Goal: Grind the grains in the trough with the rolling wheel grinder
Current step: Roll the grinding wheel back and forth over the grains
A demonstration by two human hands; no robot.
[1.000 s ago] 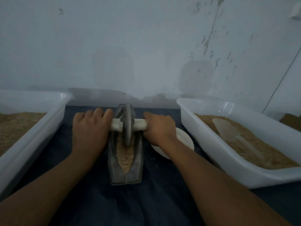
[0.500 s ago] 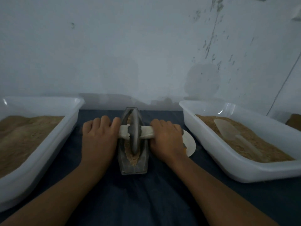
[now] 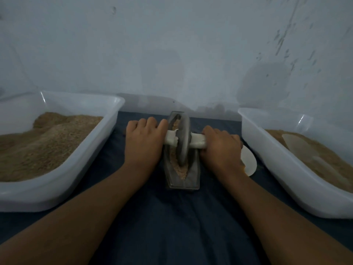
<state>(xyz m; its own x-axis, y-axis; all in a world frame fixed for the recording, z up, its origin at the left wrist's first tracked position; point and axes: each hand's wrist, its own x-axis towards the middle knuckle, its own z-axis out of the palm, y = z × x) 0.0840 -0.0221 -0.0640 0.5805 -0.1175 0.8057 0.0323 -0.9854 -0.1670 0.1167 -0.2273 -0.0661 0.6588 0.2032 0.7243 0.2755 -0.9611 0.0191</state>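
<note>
Narrow boat-shaped grey metal trough (image 3: 193, 176) lies on the dark blue cloth (image 3: 172, 226) between two white plastic tubs, left tub (image 3: 57, 188) and right tub (image 3: 286, 178), both holding tan ground grain. Grey metal disc wheel (image 3: 183, 138) stands upright in the trough on the tan grains (image 3: 181, 172), its white cross handle (image 3: 197, 141) horizontal. Left hand (image 3: 143, 144) and right hand (image 3: 221, 150) each curl fingers round one handle end; a white round dish (image 3: 249, 161) lies just beside the right hand.
</note>
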